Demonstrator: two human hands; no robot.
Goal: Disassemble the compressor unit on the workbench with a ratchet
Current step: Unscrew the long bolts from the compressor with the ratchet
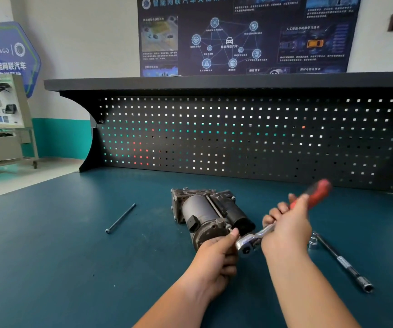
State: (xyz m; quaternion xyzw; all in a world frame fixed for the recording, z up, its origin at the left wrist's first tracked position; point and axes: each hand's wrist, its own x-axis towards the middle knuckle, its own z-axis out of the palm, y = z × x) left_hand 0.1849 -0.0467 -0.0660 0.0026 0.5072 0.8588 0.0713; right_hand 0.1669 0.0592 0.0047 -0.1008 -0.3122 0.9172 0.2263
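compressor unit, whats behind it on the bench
Behind the compressor unit only blue workbench top shows, then the black pegboard. The strip of bench right against its far end is hidden by its own body.

Only the person's two arms show, running from the near edge of the scene out to the hands. The left hand and the right hand are bare from fingertips to wrist. The left forearm and the right forearm are bare as well, uncovered all the way to the near edge, where the picture cuts them off.
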